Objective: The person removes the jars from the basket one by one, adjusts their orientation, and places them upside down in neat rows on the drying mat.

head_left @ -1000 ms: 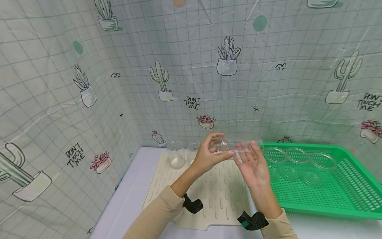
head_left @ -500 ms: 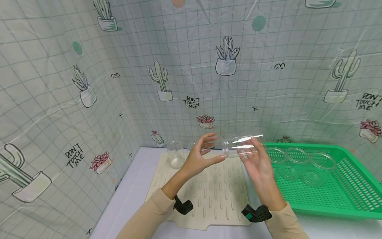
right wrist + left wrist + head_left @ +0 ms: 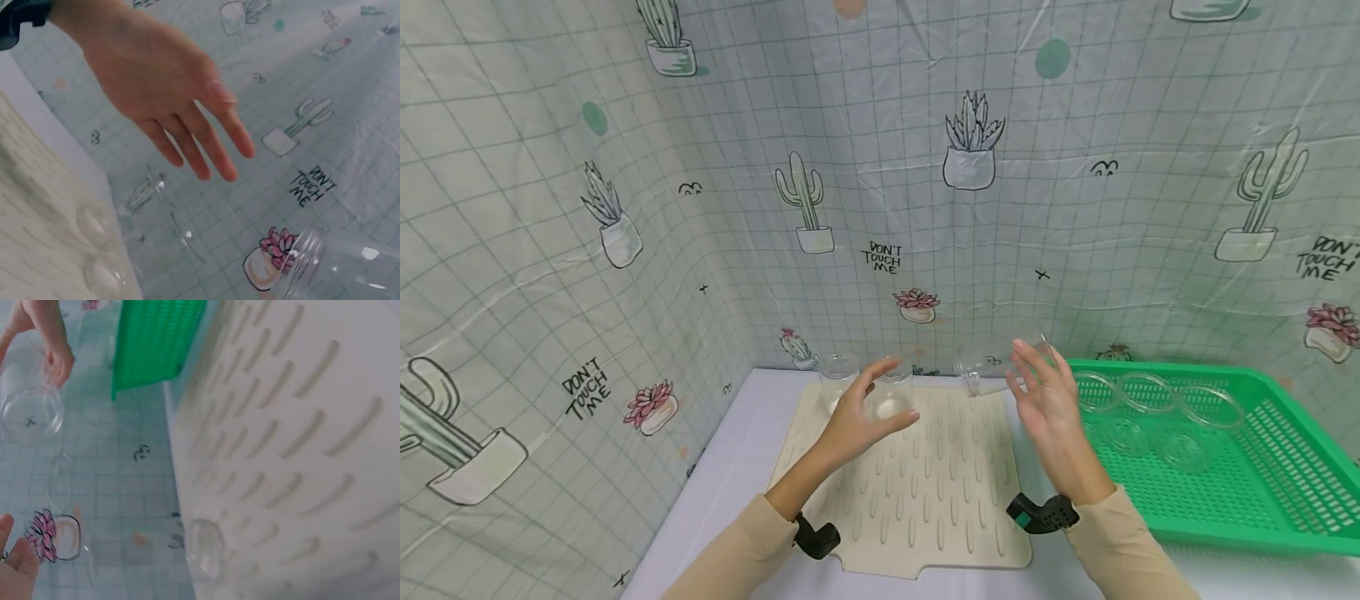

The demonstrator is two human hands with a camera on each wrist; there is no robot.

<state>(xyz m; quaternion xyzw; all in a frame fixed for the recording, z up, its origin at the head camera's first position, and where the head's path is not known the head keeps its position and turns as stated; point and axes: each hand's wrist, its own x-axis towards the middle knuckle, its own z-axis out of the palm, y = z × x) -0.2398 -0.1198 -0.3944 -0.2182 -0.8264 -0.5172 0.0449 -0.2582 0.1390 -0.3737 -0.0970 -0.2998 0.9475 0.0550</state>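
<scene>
My right hand [image 3: 1051,412] holds a clear jar [image 3: 987,367] sideways above the back right of the beige ridged mat [image 3: 940,483]. The jar's threaded mouth [image 3: 301,262] points left. To the left, my left hand [image 3: 853,425] is apart from it, thumb and fingers spread with nothing between them. Behind that hand, two clear jars [image 3: 892,398] stand at the mat's back left, partly covered by its fingers. In the right wrist view the left hand [image 3: 156,81] hangs with straight fingers. The right hand [image 3: 53,347] grips the jar [image 3: 31,412] in the left wrist view.
A green perforated basket [image 3: 1262,521] stands at the right, with several clear jars [image 3: 1186,450] upright along its left and back. White cloth [image 3: 700,492] covers the table. A cactus-printed curtain [image 3: 865,125] hangs behind and at the left.
My left hand let go of the jar's mouth end and moved left and down. The jar stays in the right hand, now tilted slightly with its mouth lower.
</scene>
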